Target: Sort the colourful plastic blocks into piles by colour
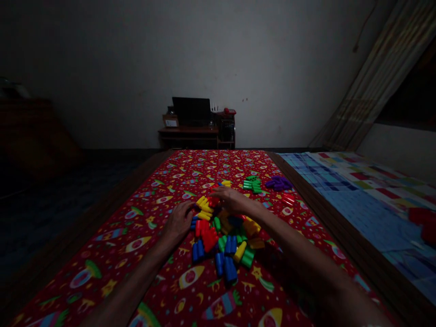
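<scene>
A heap of plastic toy blocks in yellow, red, blue and green lies on the red patterned cloth [190,277]. My left hand [180,220] is at the heap's left edge, fingers curled by a small dark purple block [196,207]; whether it grips anything is hidden. Over the far part of the heap reaches my right hand [230,199], its fingers bent down onto a red block [213,200]. Between the hands lie yellow blocks [205,209]. Nearer me are red blocks [208,237], blue blocks [230,269] and a green block [248,257].
Green blocks [252,184], purple blocks [279,183] and a red block [288,199] lie apart, beyond the heap to the right. A checked bedspread [340,195] is at right. Against the wall, a desk [189,131] bears a monitor [192,110].
</scene>
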